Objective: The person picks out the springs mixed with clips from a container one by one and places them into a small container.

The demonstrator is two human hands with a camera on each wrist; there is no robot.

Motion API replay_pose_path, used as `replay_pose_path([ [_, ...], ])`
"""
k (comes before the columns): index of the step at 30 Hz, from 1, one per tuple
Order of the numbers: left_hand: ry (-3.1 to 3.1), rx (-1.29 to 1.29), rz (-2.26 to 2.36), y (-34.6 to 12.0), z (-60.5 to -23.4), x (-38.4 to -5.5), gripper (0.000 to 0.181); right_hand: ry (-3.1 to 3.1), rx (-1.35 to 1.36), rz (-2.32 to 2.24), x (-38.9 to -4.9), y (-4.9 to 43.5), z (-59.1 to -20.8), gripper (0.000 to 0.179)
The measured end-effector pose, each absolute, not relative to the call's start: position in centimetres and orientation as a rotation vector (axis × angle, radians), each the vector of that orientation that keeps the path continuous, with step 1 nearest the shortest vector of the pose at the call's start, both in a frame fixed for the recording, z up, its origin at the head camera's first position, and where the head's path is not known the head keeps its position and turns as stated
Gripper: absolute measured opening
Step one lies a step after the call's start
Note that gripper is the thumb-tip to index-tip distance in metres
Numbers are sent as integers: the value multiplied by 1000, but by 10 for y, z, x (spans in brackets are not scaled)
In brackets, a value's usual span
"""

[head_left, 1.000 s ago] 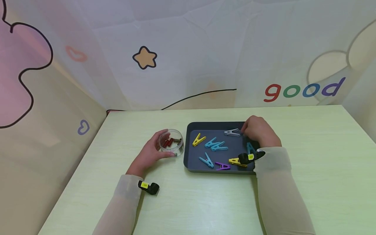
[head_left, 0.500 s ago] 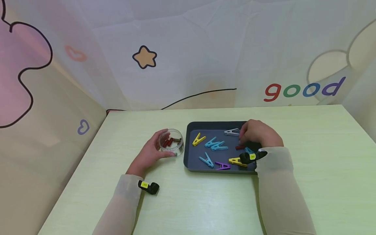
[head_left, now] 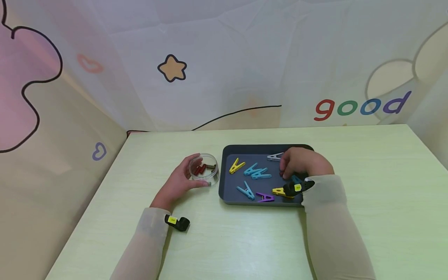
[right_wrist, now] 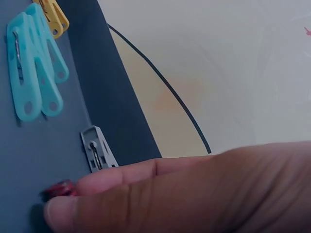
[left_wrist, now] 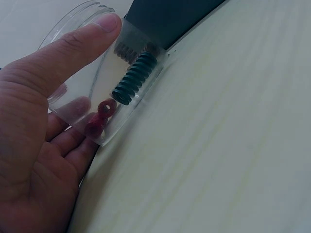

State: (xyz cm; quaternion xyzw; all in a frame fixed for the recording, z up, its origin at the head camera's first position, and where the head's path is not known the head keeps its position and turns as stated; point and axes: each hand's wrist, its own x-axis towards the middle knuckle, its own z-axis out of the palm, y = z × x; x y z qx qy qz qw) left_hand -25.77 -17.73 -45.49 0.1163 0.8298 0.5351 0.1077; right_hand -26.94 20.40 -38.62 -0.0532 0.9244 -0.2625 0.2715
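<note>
My left hand (head_left: 178,184) grips a clear round jar (head_left: 205,177) on the table, thumb on the near side, fingers behind. Inside the jar, the left wrist view shows a green spring (left_wrist: 135,77) and small red springs (left_wrist: 97,124). Over the right part of a dark grey tray (head_left: 229,192), my right hand (head_left: 303,161) pinches a red spring (right_wrist: 60,189) between thumb and fingertips, which partly cover it. Close beyond those fingers lies a grey clothespin (right_wrist: 97,148).
Several clothespins are spread in the tray: a yellow one (head_left: 237,166) at left, blue ones (head_left: 261,174) in the middle, a purple one (head_left: 265,197) near the front rim. Another yellow clothespin (head_left: 279,191) and a blue one are partly hidden by the right wrist camera (head_left: 294,188).
My right hand has come nearer from the tray's far right corner. The red spring, seen lying below the fingers half a second ago, is now between them. The left hand stays still.
</note>
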Motion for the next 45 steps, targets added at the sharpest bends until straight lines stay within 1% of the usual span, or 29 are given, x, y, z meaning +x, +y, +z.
replay_pose_path([
  [10,2414,356,1600,-177,-457,-260,96,2523,-195,-679,-272,200,-390,8],
  [19,2407,354,1606,-178,-458,-259,96,2580,-155,-665,-272,200,-388,3],
  [24,2412,358,1607,-179,-459,-260,96,2598,-135,-684,-272,199,-385,10],
  [28,2408,358,1609,-179,-459,-260,97,2602,-170,-710,-272,198,-385,16],
  [36,2403,339,1603,-178,-457,-258,96,2620,-327,-786,-274,195,-386,14],
  [45,2396,344,1614,-178,-457,-258,95,2642,-400,-869,-272,192,-380,18],
])
